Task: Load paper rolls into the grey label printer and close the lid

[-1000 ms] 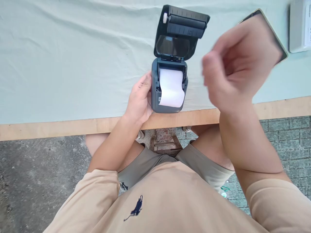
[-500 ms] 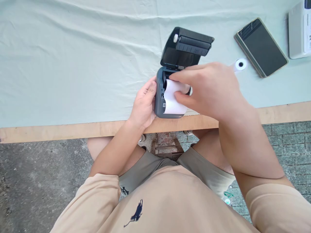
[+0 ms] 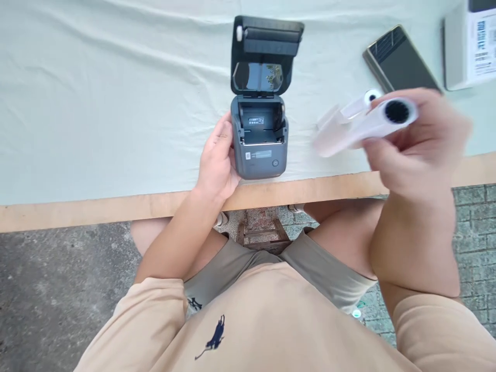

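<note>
My left hand [image 3: 219, 157] grips the left side of a dark grey label printer [image 3: 259, 160] near the table's front edge. The printer's lid [image 3: 267, 51] stands raised, and its paper bay shows no roll inside. To the right, my right hand [image 3: 422, 137] pinches a white paper roll [image 3: 372, 126] between thumb and fingers, above the cloth. The roll's dark hollow core faces right, and a loose paper end trails left, blurred by motion. Just behind it lies a second small white roll [image 3: 358, 106], partly covered by the held one.
A dark-screened phone [image 3: 403, 62] lies at the back right, partly behind my right hand. Beyond it stands a white box [image 3: 461, 51] with a printed label. Pale green cloth [image 3: 116, 103] covers the table up to its wooden front edge [image 3: 96, 209].
My right hand has lifted the paper roll out of the printer and carried it to the right. The printer now sits slightly further left in the picture, still in my left hand.
</note>
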Action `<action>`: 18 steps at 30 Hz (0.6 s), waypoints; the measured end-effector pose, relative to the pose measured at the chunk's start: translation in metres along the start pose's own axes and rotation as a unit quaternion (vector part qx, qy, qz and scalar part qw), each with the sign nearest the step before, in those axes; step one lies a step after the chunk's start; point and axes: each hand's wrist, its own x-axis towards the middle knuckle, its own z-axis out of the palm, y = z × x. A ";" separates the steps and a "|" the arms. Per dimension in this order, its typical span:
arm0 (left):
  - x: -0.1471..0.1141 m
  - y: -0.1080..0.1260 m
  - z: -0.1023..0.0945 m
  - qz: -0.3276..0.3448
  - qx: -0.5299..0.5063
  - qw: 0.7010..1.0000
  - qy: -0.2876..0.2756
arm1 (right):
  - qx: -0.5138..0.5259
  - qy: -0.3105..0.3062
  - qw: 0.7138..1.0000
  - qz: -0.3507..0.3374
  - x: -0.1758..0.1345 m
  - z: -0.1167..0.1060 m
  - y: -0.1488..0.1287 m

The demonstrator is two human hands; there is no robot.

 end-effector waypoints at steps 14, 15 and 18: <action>0.002 -0.003 -0.001 0.039 0.012 0.999 -0.030 | -0.018 0.054 0.998 0.014 0.011 -0.024 0.045; 0.003 -0.003 -0.002 0.039 0.015 0.999 -0.033 | -0.026 0.082 0.996 0.022 0.016 -0.023 0.046; 0.003 -0.003 -0.001 0.036 0.020 0.999 -0.030 | -0.064 0.063 0.994 0.059 0.033 -0.011 0.054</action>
